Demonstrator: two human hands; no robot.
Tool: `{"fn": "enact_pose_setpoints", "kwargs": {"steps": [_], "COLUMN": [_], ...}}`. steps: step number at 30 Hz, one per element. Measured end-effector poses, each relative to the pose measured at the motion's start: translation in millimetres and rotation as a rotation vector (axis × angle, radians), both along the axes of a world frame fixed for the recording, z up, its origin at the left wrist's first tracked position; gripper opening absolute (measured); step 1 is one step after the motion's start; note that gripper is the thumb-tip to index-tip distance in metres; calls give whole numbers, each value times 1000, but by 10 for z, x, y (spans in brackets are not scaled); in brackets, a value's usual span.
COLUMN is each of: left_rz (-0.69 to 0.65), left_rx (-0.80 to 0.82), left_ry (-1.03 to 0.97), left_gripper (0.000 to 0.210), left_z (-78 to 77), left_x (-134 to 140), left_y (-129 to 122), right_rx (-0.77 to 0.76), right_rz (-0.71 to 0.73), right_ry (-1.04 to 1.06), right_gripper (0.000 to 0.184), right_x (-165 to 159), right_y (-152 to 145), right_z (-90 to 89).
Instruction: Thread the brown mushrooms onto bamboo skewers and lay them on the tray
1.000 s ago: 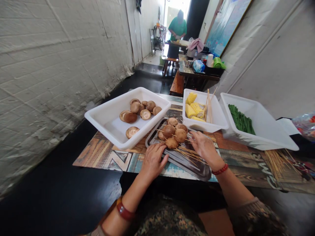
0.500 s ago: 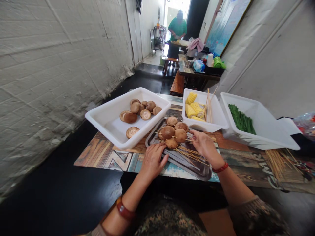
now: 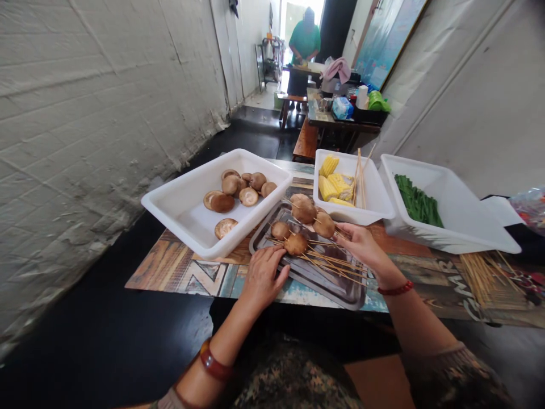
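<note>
My fingers on the right hand are closed on a bunch of skewers, lifting 2 speared mushrooms just off the metal tray; the caps sit ahead of my fingertips, the stick ends trail back under my palm. That wrist is bent slightly, with a red bead bracelet behind it. My left hand lies flat, palm down, fingers loosely spread and gripping nothing, resting on the tray's near left edge.

Just ahead of my left fingertips, 2 more skewered mushrooms lie in the tray with loose sticks fanned to the right, under my right hand. Beyond and left of my left fingers is a white tub of loose mushrooms. Straight past my right fingers, touching the tray's far edge, stands a white tub of corn pieces with sticks leaning in it; right of that, a bigger tub of green vegetables. A pile of bare sticks lies well to the right of my right wrist.

All of this sits on a table with a patterned wood print. A white brick wall runs along the left, and far down the room a person in green stands at another table.
</note>
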State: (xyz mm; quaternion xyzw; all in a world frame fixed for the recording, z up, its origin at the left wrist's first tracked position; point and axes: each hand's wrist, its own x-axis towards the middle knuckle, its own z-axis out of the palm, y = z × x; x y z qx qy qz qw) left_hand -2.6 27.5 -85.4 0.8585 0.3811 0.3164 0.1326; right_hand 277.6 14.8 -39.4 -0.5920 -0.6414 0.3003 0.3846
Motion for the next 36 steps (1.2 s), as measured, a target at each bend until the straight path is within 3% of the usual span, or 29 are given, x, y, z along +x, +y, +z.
{"fn": "enact_pose_setpoints", "kwargs": {"steps": [6, 16, 21, 24, 27, 30, 33, 36], "left_rz": [2, 8, 36, -31, -164, -276, -247, -193], "left_rx": [-11, 5, 76, 59, -133, -516, -854, -996], "left_ry": [-12, -14, -20, 14, -7, -184, -330, -356], "left_gripper": [27, 27, 28, 29, 42, 52, 56, 61], "left_z": [18, 12, 192, 337, 383, 338, 293, 302], "left_x": [-5, 4, 111, 301, 559, 805, 968, 1046], "left_y": [0, -4, 8, 26, 45, 54, 61, 85], "right_rx": [-24, -22, -30, -31, -27, -20, -13, -6], "right_rz": [-33, -86, -98, -98, -93, -83, -70, -56], "right_ry": [-8, -21, -7, 6, 18, 33, 55, 82], "right_gripper": [27, 26, 25, 25, 26, 27, 26, 25], "right_x": [-10, 97, 119, 115, 107, 99, 90, 85], "right_y": [48, 15, -7, 2, 16, 19, 4, -15], "right_z": [-91, -117, -132, -106, -68, -21, 40, 100]}}
